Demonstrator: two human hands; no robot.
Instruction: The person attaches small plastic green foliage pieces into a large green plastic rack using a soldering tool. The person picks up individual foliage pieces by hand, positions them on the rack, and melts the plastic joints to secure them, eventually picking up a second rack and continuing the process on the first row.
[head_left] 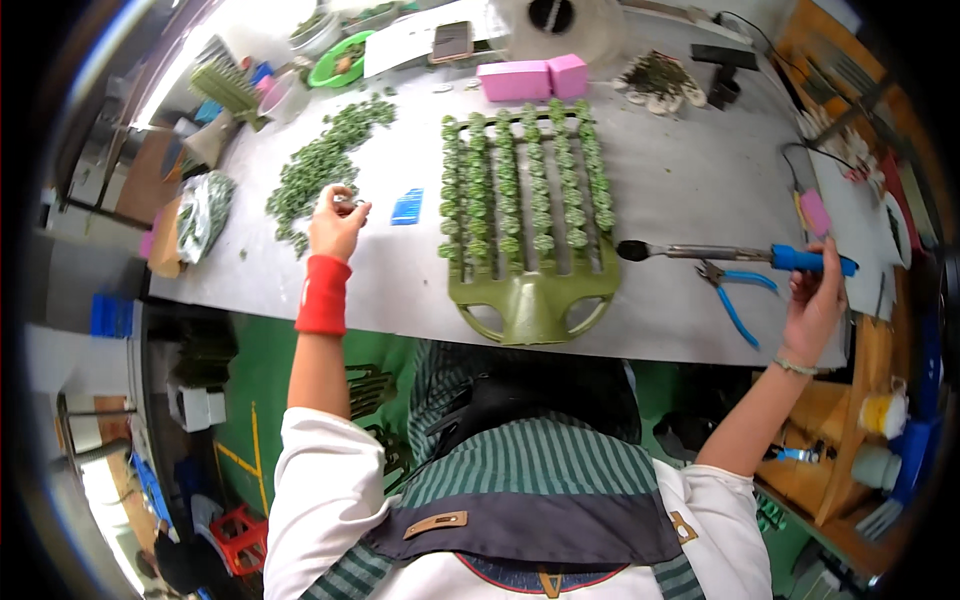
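Observation:
My left hand (338, 222), with a red wristband, is at the edge of a pile of small green leafy pieces (315, 165). Its fingers are pinched together, and what they hold is too small to make out. My right hand (818, 300) grips a blue-handled tool (715, 252) with a metal shaft and a dark rounded tip. That tip points left, close beside an olive-green slatted plastic piece (535, 305) with two handle openings. Rows of green rosettes (508, 185) line its slats. Below the tool's shaft lie blue-handled pliers (735, 295).
A small blue patterned piece (407, 206) lies between my left hand and the slatted piece. Pink blocks (530, 79), a phone (452, 41) and a green basin (340, 62) are at the back. A dark clump on a white glove (657, 82) sits back right, beside a black stand (724, 75).

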